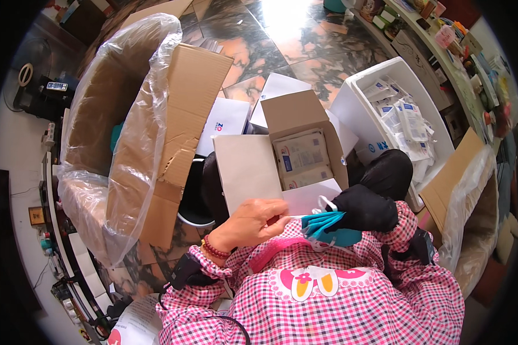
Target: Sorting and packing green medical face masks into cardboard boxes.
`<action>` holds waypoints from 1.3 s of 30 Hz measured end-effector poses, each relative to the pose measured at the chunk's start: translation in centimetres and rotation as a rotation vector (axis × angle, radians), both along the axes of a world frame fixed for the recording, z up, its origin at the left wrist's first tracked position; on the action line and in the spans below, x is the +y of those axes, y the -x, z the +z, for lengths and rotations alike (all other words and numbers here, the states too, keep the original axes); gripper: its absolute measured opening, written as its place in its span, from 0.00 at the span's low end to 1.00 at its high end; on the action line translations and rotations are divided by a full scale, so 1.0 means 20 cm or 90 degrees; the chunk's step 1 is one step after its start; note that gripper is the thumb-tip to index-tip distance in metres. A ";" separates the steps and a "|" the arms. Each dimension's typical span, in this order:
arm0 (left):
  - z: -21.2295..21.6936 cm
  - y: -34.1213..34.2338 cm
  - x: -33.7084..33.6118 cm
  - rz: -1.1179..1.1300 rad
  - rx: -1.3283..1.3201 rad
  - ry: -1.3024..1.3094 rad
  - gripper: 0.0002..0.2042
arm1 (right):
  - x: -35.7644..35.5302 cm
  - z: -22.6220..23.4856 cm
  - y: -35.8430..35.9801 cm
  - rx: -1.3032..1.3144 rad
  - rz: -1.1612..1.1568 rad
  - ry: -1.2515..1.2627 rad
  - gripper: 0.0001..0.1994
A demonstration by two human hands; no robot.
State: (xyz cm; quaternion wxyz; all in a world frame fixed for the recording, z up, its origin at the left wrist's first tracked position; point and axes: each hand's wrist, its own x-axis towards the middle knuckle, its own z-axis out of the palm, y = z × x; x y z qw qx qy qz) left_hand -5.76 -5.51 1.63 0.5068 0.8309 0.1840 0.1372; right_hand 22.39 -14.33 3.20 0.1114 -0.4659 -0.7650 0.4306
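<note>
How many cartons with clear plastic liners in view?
2: a large carton left of the left hand, and a second carton right of the right hand. Others may be hidden.

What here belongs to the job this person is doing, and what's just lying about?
Seemingly part of the job:
left hand
gloved right hand
teal folded bundle it holds
open carton of packets
white tub of packets

Apparently just lying about:
fan
small white device
</note>
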 end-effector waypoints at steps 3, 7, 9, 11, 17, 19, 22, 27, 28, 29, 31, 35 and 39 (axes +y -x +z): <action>0.00 0.05 -0.04 0.023 -0.010 0.036 0.08 | 0.00 0.02 -0.01 0.078 -0.030 0.073 0.11; 0.05 0.14 -0.08 0.035 -0.039 0.202 0.08 | 0.01 -0.02 0.00 0.115 -0.028 0.141 0.10; 0.06 0.25 -0.13 0.246 -0.119 0.215 0.11 | -0.04 -0.07 -0.08 0.187 -0.097 0.110 0.10; 0.01 0.46 -0.04 0.398 -0.379 0.335 0.15 | -0.20 -0.42 -0.33 0.599 -0.315 0.159 0.10; -0.58 0.78 -0.07 0.728 0.030 0.279 0.09 | 0.05 0.03 -0.22 0.249 -0.594 -0.016 0.12; -0.75 0.82 -0.04 0.805 0.072 0.214 0.09 | 0.12 0.19 -0.10 0.210 -0.629 0.071 0.11; -0.87 0.82 0.06 0.831 0.245 0.079 0.08 | 0.16 0.14 -0.13 0.177 -0.579 -0.041 0.12; -1.07 0.97 0.14 0.772 0.229 0.001 0.09 | 0.22 0.26 -0.09 0.049 -0.493 -0.147 0.19; -1.09 0.98 0.14 0.774 0.252 -0.100 0.13 | 0.23 0.28 -0.07 0.049 -0.495 -0.148 0.19; -1.10 0.99 0.14 0.774 0.274 -0.202 0.17 | 0.23 0.30 -0.04 0.049 -0.500 -0.151 0.16; -1.01 0.88 0.12 0.788 0.326 -0.130 0.23 | 0.24 0.32 -0.04 0.044 -0.513 -0.154 0.14; -0.56 0.52 -0.01 0.806 0.088 -0.101 0.08 | 0.22 0.30 -0.09 0.026 -0.544 -0.171 0.16; -0.11 0.21 -0.27 0.643 -0.109 -0.204 0.12 | 0.25 0.33 -0.07 -0.005 -0.548 -0.199 0.13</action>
